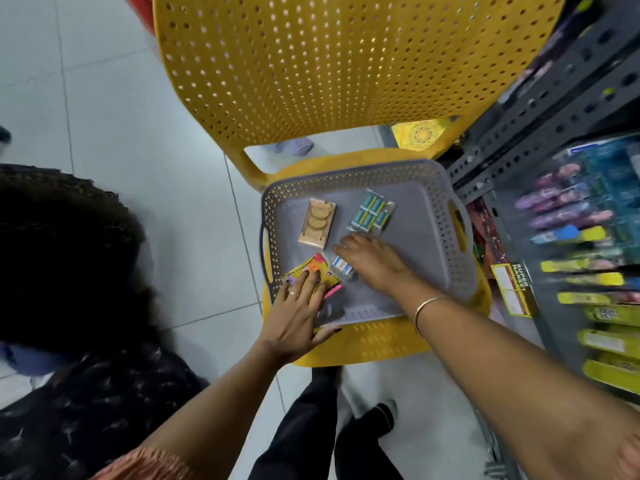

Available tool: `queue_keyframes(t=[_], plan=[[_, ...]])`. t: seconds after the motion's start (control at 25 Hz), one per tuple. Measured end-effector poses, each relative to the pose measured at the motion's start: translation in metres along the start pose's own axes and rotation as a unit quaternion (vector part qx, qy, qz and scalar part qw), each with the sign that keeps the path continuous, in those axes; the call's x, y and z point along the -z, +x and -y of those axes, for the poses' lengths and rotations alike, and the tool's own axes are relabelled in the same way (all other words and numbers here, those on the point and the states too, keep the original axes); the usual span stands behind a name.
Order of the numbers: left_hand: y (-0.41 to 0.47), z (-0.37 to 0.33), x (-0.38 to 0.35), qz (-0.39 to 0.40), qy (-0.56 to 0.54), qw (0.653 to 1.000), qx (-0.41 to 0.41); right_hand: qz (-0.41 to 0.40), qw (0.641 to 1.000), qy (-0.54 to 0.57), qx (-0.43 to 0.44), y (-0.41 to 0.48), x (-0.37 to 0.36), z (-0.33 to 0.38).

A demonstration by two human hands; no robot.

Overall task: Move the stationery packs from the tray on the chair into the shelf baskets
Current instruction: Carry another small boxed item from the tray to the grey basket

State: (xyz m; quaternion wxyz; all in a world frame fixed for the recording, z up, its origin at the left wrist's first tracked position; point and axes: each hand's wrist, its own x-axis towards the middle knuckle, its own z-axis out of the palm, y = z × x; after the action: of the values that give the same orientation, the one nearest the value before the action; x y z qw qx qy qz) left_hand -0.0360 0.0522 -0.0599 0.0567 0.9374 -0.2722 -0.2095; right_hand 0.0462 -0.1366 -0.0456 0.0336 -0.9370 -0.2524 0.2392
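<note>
Pickup step, nothing lifted yet. My left hand (294,315) lies flat, fingers straight, on the yellow-orange-pink pack (313,268) in the near-left corner of the grey tray (415,244) on the yellow chair (346,64). Right hand (370,261) is also flat, over the small blue-white pack (341,266), w/ no grip visible. Next: curl fingers under a pack edge, lift, carry right to the shelf (554,98). Only legible txt: "SUPER MARKET" on the yellow shelf tag (512,289); pack print is too blurred.
</note>
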Motion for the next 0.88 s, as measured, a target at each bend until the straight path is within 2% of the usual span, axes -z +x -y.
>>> queue_keyframes(t=[0.2, 0.48, 0.64, 0.88], plan=[[0.001, 0.0, -0.003, -0.022, 0.01, 1.0, -0.004, -0.027, 0.999, -0.005, -0.035, -0.009, -0.016, -0.007], [-0.001, -0.003, 0.007, -0.005, 0.009, 1.0, 0.014, -0.063, 0.991, 0.05, -0.107, -0.039, 0.0, -0.024], [0.0, -0.013, 0.031, -0.017, -0.02, 0.999, 0.029, -0.086, 0.982, 0.065, -0.156, -0.063, 0.041, -0.031], [0.031, -0.05, 0.132, -0.107, -0.041, 0.993, -0.029, -0.181, 0.954, 0.109, -0.212, -0.127, 0.15, -0.044]])
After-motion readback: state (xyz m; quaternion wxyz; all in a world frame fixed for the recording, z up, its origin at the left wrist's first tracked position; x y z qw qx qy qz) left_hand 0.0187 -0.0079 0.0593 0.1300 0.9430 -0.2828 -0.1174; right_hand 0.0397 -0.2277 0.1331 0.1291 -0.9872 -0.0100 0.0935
